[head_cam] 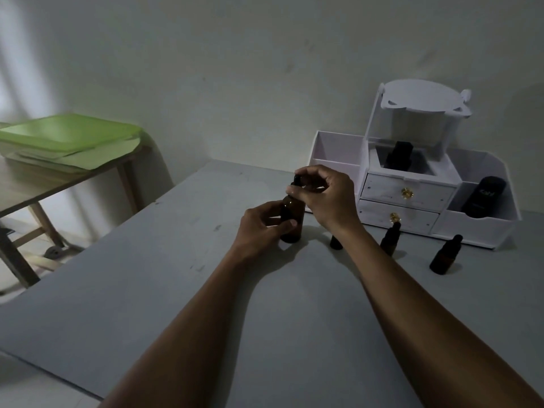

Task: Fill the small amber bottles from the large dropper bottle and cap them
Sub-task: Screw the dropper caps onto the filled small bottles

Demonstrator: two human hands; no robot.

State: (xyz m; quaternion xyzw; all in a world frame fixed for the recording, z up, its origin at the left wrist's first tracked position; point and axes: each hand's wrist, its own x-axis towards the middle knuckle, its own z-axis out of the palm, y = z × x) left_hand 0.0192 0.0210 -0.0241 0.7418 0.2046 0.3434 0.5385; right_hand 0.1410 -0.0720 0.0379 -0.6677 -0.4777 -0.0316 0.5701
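The single view comes from a wide-angle camera worn on the person's head, looking forward and down across the grey counter [176,290]. Both forearms run in from the lower edge and meet at the left hand [262,228] and right hand [326,195] just above the middle of the frame. The camera sits near the large dropper bottle [291,219] at the hands and faces the pale wall [235,69] filling the upper half, while its wide lens also takes in a white organizer [412,187] at centre right and a side table [67,136] at the left edge.
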